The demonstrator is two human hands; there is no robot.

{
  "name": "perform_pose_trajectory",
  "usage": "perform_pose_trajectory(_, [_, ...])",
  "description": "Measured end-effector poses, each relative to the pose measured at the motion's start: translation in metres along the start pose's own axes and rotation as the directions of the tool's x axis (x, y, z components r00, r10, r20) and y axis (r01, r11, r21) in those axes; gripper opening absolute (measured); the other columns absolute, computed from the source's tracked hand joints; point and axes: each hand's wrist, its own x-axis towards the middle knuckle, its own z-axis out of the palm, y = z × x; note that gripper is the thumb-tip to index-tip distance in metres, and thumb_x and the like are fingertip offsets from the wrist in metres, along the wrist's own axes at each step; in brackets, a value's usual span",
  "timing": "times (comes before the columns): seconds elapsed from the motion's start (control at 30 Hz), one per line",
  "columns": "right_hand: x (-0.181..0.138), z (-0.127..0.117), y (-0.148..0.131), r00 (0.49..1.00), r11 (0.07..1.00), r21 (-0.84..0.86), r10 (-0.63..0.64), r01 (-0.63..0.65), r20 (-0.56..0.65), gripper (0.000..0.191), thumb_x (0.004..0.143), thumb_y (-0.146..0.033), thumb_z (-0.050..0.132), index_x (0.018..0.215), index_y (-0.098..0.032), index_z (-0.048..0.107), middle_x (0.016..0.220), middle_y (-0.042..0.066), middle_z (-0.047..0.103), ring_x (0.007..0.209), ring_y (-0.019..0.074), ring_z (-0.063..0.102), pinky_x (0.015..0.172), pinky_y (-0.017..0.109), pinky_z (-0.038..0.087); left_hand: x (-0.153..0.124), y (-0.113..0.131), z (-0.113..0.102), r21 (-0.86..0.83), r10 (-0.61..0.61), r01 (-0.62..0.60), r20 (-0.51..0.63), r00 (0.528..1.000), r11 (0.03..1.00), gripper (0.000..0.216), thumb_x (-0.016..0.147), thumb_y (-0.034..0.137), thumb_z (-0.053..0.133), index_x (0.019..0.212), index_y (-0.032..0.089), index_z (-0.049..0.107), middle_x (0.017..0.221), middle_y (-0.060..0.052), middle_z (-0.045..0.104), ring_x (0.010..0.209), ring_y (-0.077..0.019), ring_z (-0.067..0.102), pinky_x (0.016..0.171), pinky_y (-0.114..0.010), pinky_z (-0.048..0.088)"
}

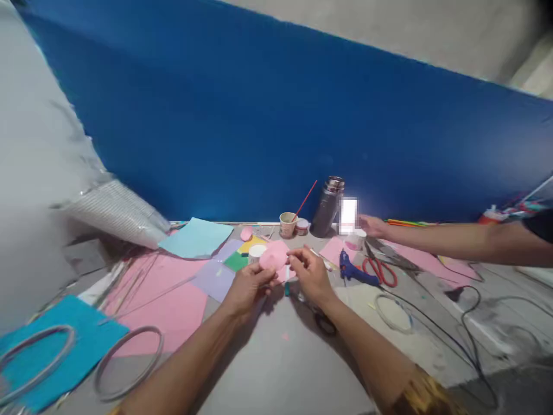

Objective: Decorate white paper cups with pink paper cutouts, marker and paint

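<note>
A small rounded piece of pink paper (pixel 271 259) is held up in front of me over the table. My left hand (pixel 249 286) pinches its lower edge between thumb and fingers. At its right edge the fingertips of my right hand (pixel 311 275) close on the paper. Just behind it stand a white paper cup (pixel 257 252) and sheets of green (pixel 235 261) and lilac (pixel 216 274) paper. Dark-handled scissors (pixel 325 323) lie below my right forearm, partly hidden.
A blue glue gun (pixel 356 271) and red-handled scissors (pixel 380 272) lie to the right, with a black cord (pixel 432 320). Behind stand a dark flask (pixel 327 207) and a cup (pixel 287 226) with a red stick. Another person's hand (pixel 374 226) reaches in from the right.
</note>
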Motion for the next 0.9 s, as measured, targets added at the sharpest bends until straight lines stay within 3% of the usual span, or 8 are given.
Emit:
perform_pose_trajectory(0.1, [0.003, -0.006, 0.003, 0.966, 0.956, 0.212, 0.162, -0.205, 0.203, 0.052, 0.072, -0.069, 0.074, 0.076, -0.018, 0.068, 0.068, 0.001, 0.063, 0.059, 0.0125, 0.054, 0.051, 0.023, 0.040, 0.000, -0.001, 0.000, 0.094, 0.051, -0.051, 0.006, 0.999, 0.994, 0.034, 0.053, 0.038, 0.087, 0.063, 0.013, 0.066, 0.058, 0.001, 0.057, 0.054, -0.0080, 0.046, 0.053, -0.022, 0.032])
perform_pose_trajectory(0.2, [0.002, -0.008, 0.005, 0.930, 0.930, 0.261, 0.170, -0.261, 0.325, 0.047, 0.068, -0.061, 0.083, 0.074, -0.017, 0.067, 0.066, -0.001, 0.059, 0.057, 0.0104, 0.051, 0.051, 0.022, 0.038, 0.000, -0.003, -0.001, 0.141, 0.110, -0.112, 0.022, 0.994, 0.984, 0.030, 0.058, 0.036, 0.085, 0.060, 0.012, 0.067, 0.056, 0.000, 0.056, 0.052, -0.0079, 0.045, 0.053, -0.023, 0.031])
perform_pose_trajectory(0.4, [-0.001, -0.007, 0.007, 0.935, 0.957, 0.190, 0.150, -0.219, 0.321, 0.032, 0.070, -0.044, 0.086, 0.072, -0.017, 0.069, 0.062, -0.003, 0.058, 0.055, 0.0098, 0.048, 0.052, 0.024, 0.037, -0.001, -0.006, -0.003, 0.104, 0.148, -0.154, 0.066, 0.987, 0.983, 0.031, 0.064, 0.038, 0.086, 0.067, 0.013, 0.068, 0.059, 0.001, 0.057, 0.055, -0.0087, 0.048, 0.054, -0.023, 0.035])
perform_pose_trajectory(0.73, [0.000, -0.008, 0.000, 0.922, 0.932, 0.251, 0.164, -0.261, 0.351, 0.039, 0.071, -0.053, 0.085, 0.072, -0.017, 0.069, 0.063, -0.001, 0.058, 0.056, 0.0099, 0.048, 0.053, 0.025, 0.036, 0.005, -0.009, -0.010, -0.042, 0.139, -0.135, 0.128, 0.982, 0.990, 0.039, 0.062, 0.043, 0.091, 0.072, 0.012, 0.070, 0.067, -0.001, 0.061, 0.058, -0.0087, 0.054, 0.057, -0.022, 0.042])
perform_pose_trajectory(0.9, [0.000, -0.014, -0.007, 0.921, 0.983, 0.087, 0.119, -0.162, 0.371, 0.044, 0.073, -0.057, 0.080, 0.066, -0.017, 0.065, 0.059, -0.002, 0.057, 0.054, 0.0107, 0.047, 0.056, 0.027, 0.037, 0.004, -0.007, -0.009, -0.168, 0.122, -0.103, 0.107, 0.987, 0.980, 0.042, 0.066, 0.050, 0.088, 0.079, 0.014, 0.070, 0.076, -0.003, 0.065, 0.068, -0.0130, 0.060, 0.063, -0.025, 0.049])
